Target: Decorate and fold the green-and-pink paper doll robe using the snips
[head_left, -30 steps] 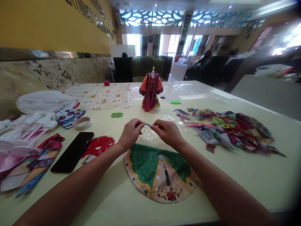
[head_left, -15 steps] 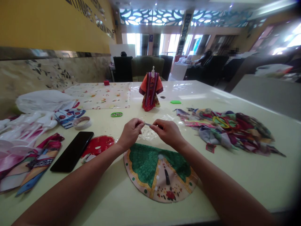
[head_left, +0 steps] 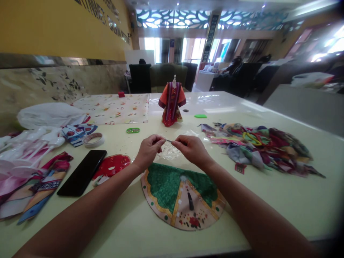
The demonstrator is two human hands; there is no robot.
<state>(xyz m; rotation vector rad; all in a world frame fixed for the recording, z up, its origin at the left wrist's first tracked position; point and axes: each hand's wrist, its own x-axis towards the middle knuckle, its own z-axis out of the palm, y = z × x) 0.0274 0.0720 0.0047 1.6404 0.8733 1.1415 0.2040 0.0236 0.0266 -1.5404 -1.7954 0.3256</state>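
Note:
My left hand and my right hand meet above the table, fingertips pinching a thin metal pin from both ends. It is too small to make out in detail. Below my hands lies a crumpled clear plastic sheet. Nearer me, between my forearms, is a semicircular green and cream embroidered fabric piece. Neither hand touches it. A red cut-out piece lies left of my left wrist.
A miniature robed dress on a stand rises beyond my hands. A black phone and a tape roll lie left, a heap of colourful fabric scraps right. Seated people appear far back in the room.
Both hands stay pinched on the pin with little movement. The whole view has shifted slightly, as my head moved a little.

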